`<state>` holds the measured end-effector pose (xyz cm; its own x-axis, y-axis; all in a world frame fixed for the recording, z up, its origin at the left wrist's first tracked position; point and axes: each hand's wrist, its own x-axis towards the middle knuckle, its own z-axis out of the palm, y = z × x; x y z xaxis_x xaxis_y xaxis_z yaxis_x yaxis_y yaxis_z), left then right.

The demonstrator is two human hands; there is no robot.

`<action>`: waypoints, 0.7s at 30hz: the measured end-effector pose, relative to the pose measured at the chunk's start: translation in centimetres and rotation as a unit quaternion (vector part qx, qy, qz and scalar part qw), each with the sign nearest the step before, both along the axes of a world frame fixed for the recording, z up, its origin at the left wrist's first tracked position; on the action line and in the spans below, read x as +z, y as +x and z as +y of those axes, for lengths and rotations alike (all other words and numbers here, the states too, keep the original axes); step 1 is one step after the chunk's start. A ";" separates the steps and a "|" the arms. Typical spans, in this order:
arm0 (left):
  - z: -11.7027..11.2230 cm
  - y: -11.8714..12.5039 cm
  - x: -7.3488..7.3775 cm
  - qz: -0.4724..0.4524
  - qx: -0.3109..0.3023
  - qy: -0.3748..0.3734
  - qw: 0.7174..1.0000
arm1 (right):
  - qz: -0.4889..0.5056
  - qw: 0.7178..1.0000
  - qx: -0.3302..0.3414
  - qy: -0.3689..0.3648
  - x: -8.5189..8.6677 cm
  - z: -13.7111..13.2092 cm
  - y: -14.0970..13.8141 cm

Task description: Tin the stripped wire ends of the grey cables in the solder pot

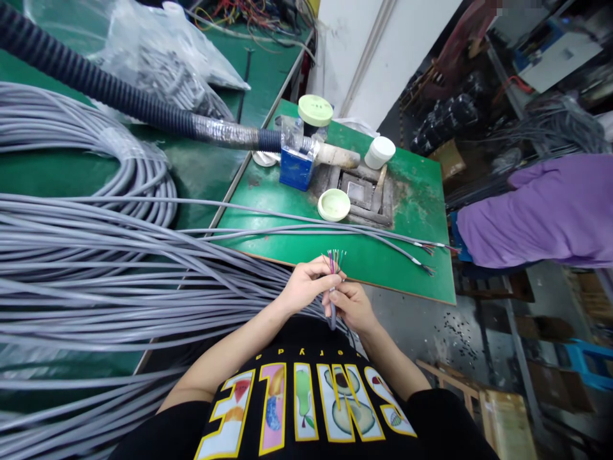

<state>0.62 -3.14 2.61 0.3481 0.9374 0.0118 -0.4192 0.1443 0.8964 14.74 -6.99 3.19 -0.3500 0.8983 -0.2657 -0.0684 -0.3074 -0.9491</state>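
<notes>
Cable (333, 319) is held between black shirt (306, 338) and green bench (282, 248), its long axis and fanned wires (331, 260) pointing away from the wearer, left hand (309, 283) grasping the wires' base, right hand (353, 306) pinching the cable below.

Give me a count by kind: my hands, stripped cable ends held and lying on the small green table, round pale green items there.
Hands: 2
Held cable end: 1
Lying cable ends: 3
Round pale green items: 2
Total: 8
</notes>
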 end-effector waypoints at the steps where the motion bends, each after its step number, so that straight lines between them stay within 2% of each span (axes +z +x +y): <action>1: 0.0 0.0 0.0 -0.002 0.000 0.000 1.000 | -0.001 1.000 0.000 -0.001 0.0 0.0 0.0; 9: 0.2 0.1 -0.1 -0.019 0.010 -0.017 1.000 | 0.006 1.000 -0.012 -0.005 0.2 0.0 -0.2; 11: 0.3 0.0 -0.2 -0.026 0.051 -0.036 0.998 | -0.003 1.000 -0.022 -0.005 0.3 0.0 -0.3; 13: 0.4 -0.2 -0.2 -0.025 0.122 -0.041 0.991 | -0.017 0.999 -0.033 -0.007 0.4 0.0 -0.4; 16: 0.3 -0.7 0.4 -0.011 0.196 0.003 0.981 | -0.034 0.999 -0.041 -0.008 0.3 0.1 -0.4; 21: -0.4 -1.1 1.9 0.046 0.177 0.066 0.981 | -0.062 0.997 -0.031 0.020 0.2 0.2 -0.5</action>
<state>-0.47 -3.52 4.46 0.0055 0.9920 0.1258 -0.3390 -0.1165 0.9336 14.24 -6.75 3.40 -0.2606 0.9277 -0.2673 0.0334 -0.2681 -0.9628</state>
